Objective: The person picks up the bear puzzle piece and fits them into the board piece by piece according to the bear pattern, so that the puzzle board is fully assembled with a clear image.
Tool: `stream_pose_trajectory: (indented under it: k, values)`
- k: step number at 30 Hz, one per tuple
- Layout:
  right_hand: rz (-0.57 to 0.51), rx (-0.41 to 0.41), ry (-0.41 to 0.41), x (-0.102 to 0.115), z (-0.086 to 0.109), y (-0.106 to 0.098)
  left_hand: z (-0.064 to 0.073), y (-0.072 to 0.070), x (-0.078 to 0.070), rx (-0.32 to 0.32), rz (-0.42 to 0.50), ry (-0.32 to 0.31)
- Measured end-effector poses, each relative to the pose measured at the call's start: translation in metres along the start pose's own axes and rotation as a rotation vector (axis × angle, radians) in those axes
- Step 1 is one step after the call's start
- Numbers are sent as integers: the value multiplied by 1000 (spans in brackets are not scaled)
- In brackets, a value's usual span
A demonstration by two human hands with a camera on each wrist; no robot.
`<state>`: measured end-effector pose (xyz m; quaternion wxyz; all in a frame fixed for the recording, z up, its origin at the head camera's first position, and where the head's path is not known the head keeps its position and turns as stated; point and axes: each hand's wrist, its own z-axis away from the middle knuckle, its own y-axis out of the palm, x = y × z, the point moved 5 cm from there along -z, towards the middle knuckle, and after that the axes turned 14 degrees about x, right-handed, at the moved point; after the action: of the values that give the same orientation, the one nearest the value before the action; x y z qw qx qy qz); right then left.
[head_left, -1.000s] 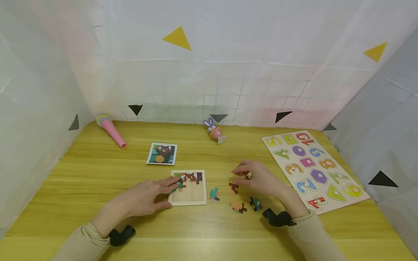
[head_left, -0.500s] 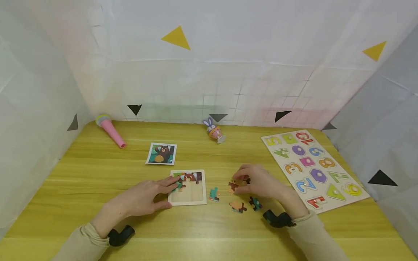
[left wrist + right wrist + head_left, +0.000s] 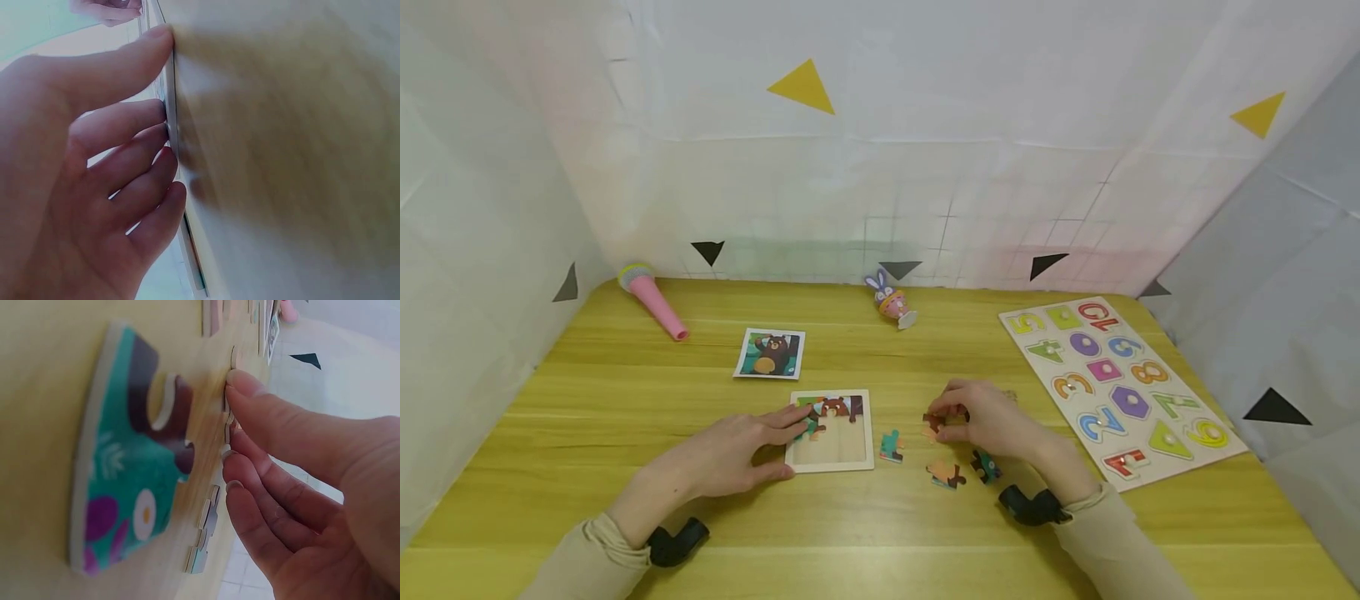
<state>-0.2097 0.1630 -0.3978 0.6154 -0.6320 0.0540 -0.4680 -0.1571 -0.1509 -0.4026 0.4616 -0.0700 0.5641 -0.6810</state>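
Observation:
My left hand [image 3: 730, 454] rests on the left side of a wooden puzzle tray [image 3: 842, 450], fingers fairly straight and thumb at the near left corner. Bear picture pieces fill the tray's upper part; bare wood shows below. To the right, my right hand [image 3: 992, 421] pinches a brown puzzle piece [image 3: 933, 422] at the table surface, thumb on its near side. Around it lie a teal piece [image 3: 891, 447], an orange and brown piece [image 3: 946, 475] and a dark teal piece [image 3: 985, 467], flowered in the right wrist view. Another piece [image 3: 203, 537] is mostly hidden behind the right hand.
A bear picture card [image 3: 770, 354] lies behind the tray. Farther back are a pink toy microphone [image 3: 658, 307] and a rabbit figure [image 3: 892, 304]. A number and shape board [image 3: 1120, 392] lies at the right. White sheeting [image 3: 880, 192] walls in the table.
My right hand has come down and slightly left, its thumb and fingers closing on the brown puzzle piece. The left hand stays on the tray.

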Motion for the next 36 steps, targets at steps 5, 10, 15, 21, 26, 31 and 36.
stream_pose_trajectory:
  k: [5, 10, 15, 21, 26, 31, 36]
  values:
    - [11, -4, -3, 0, 0, 0, 0, 0, -1, -4, -1, 3]
    - [9, -7, 5, 0, 0, 1, 0, -1, -1, -6, 3, 4]
    - [1, -5, 6, 0, 0, 2, 0, -1, -1, -8, 3, 5]
    - [5, -1, 4, 0, 0, 3, 0, -1, -1, -10, 2, 6]
    - [10, -4, 2, 0, -1, 2, 0, 0, 0, -12, -1, 10]
    - [-5, 1, 4, 0, -1, 2, 0, 0, 1, -15, -5, 14]
    - [9, -4, 0, 1, -1, 2, -1, 0, 0, -19, -11, 11]
